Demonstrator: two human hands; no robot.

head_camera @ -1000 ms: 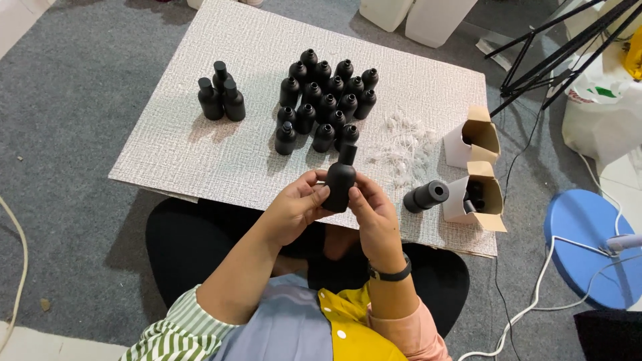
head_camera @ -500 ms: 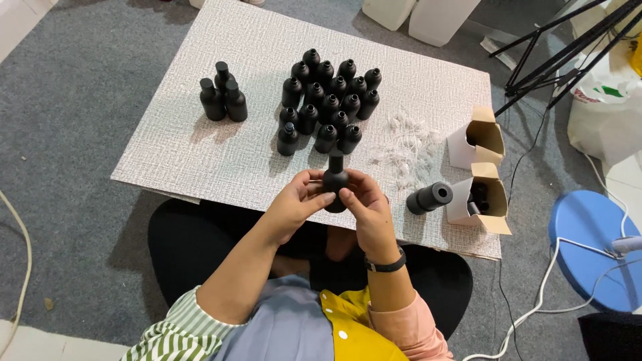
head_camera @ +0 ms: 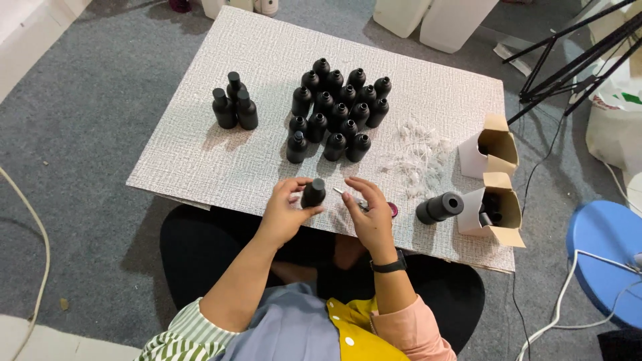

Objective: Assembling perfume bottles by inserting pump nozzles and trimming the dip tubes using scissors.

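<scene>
- Three matte black bottles [head_camera: 234, 103] with caps on stand bunched at about ten o'clock on the table [head_camera: 200, 160], a pale board with a woven, linen-like texture.
- The left hand [head_camera: 284, 214] has its grip clamped on one small black bottle [head_camera: 313, 192], round-shouldered and dull in finish, held upright just above the table's near edge at six o'clock.
- A dense cluster of black bottles [head_camera: 338, 110] stands at twelve o'clock.
- The right hand [head_camera: 369, 215], just beside the bottle, has its fingers together on a thin metal tool [head_camera: 351, 198].
- Small white plastic pieces [head_camera: 418, 154] lie scattered at two o'clock.
- A black cylinder [head_camera: 439, 207] lies on its side at four o'clock.
- Two open cardboard boxes [head_camera: 495, 177], white outside and brown inside, sit at three o'clock.
</scene>
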